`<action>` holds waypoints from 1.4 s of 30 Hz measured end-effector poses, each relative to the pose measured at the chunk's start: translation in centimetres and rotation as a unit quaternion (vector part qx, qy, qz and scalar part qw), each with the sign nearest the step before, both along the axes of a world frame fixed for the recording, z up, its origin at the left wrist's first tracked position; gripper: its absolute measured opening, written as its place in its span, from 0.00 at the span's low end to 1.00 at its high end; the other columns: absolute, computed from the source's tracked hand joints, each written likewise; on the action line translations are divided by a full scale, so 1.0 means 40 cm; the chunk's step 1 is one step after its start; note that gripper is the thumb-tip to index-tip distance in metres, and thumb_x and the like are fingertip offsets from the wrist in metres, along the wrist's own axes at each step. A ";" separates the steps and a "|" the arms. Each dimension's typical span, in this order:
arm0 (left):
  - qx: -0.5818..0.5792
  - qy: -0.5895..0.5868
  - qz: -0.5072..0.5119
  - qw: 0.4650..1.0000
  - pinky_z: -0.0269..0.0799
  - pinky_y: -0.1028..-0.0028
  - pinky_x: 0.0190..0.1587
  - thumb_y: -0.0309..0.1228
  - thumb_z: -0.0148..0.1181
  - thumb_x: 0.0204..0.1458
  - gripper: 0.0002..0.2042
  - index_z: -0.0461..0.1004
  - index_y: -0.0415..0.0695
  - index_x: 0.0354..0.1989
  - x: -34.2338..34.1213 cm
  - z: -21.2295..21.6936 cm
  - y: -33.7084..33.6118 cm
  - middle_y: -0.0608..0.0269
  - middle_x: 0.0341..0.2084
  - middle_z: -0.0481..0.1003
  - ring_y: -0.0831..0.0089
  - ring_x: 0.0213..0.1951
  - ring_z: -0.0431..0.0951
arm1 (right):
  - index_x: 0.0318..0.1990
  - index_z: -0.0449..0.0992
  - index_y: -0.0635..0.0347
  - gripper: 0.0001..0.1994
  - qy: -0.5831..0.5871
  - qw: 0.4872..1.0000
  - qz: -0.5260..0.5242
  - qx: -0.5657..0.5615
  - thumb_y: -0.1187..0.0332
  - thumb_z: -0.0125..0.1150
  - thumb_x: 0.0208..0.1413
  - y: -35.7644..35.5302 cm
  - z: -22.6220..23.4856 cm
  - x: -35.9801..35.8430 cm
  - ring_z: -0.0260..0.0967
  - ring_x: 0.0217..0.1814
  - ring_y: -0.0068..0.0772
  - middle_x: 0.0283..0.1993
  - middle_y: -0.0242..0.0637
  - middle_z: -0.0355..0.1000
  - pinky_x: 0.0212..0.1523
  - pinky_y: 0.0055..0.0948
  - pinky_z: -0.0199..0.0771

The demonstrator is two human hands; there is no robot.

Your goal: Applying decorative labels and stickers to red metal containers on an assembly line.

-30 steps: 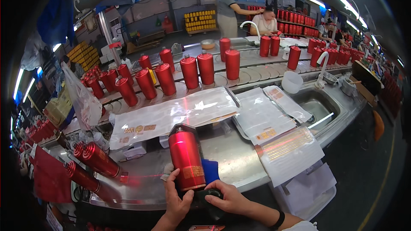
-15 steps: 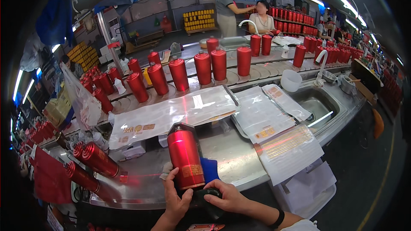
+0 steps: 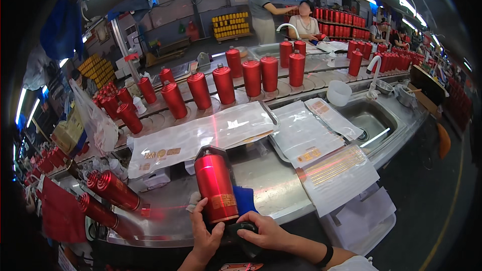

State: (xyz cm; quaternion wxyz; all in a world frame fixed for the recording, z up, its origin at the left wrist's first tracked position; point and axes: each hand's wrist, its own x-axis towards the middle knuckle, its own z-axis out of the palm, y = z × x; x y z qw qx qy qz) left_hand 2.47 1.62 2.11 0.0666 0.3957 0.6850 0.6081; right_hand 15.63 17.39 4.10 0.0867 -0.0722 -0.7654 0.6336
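A red bottle (image 3: 215, 183) with gold print near its lower end leans in a dark cradle (image 3: 224, 156) in front of me, its neck pointing away. My left hand (image 3: 205, 231) is curled against the bottle's lower left side, fingers and thumb touching it near the base. My right hand (image 3: 263, 230) is closed round a dark, rounded, knob-like piece (image 3: 245, 232) beside the bottle's base; its exact kind is unclear. Blue cloth (image 3: 244, 199) shows to the right of the bottle, and a greyish lump (image 3: 194, 200) sits at its left.
Printed transfer sheets (image 3: 201, 140) lie beyond the cradle, with more sheets (image 3: 306, 133) to the right. Several red bottles (image 3: 118, 190) stand at left. Behind runs a conveyor (image 3: 236, 101) carrying red bottles. A sink (image 3: 374, 120) is at right. Other people (image 3: 304, 22) sit and stand farther off.
The bottles on the conveyor have shifted to the right. The view has turned slightly. My hands and the bottle in the cradle keep nearly the same pose.
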 end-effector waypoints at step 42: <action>0.008 -0.016 0.002 1.000 0.50 0.63 0.65 0.27 0.57 0.45 0.34 0.53 0.36 0.64 -0.001 0.000 0.006 0.48 0.59 0.54 0.60 0.62 0.57 | 0.48 0.69 0.60 0.17 0.057 0.998 -0.003 0.007 0.61 0.61 0.56 -0.006 -0.028 0.003 0.73 0.37 0.31 0.34 0.39 0.74 0.39 0.29 0.72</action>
